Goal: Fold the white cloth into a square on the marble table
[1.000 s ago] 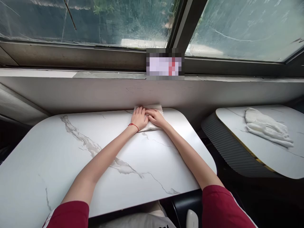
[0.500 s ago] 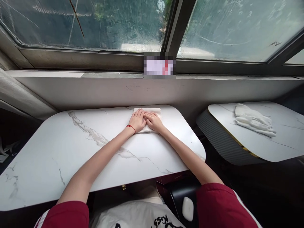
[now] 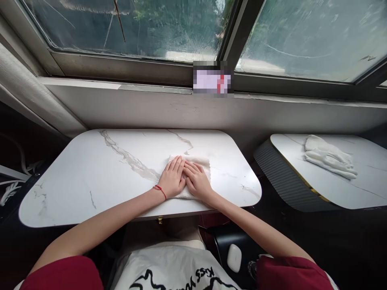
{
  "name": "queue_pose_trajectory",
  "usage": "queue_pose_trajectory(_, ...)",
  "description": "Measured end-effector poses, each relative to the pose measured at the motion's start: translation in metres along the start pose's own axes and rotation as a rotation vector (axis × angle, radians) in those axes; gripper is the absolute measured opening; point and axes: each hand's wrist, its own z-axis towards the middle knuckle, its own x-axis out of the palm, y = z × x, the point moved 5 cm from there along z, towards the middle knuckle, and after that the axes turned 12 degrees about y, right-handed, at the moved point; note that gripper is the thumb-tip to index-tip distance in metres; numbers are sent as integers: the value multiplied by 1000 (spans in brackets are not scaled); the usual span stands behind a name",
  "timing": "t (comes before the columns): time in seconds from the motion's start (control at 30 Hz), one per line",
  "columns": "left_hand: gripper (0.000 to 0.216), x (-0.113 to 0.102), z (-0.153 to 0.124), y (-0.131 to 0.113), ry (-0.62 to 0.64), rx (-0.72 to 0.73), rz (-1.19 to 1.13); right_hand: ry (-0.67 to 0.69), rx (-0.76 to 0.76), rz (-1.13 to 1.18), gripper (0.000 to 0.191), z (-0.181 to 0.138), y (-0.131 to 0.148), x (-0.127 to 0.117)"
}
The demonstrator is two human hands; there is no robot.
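Café (marble tables by window)

White rag on side table

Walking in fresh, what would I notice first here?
The left hand and right hand lie pressed flat, side by side, on a white cloth near the front edge of a white marble table. To the right, rumpled white fabric rests on a second table, below streaky windows.
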Motion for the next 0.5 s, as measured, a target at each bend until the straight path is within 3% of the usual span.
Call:
queue_pose_trajectory(0.23, 63, -2, -40, -1, -77, -7, 27, 2, -46, 31, 48, -8, 33, 8)
queue_pose_trajectory(0.5, 65, -4, -39, 19, -81, -29, 8, 31, -99, 37, 46, 13, 34, 12)
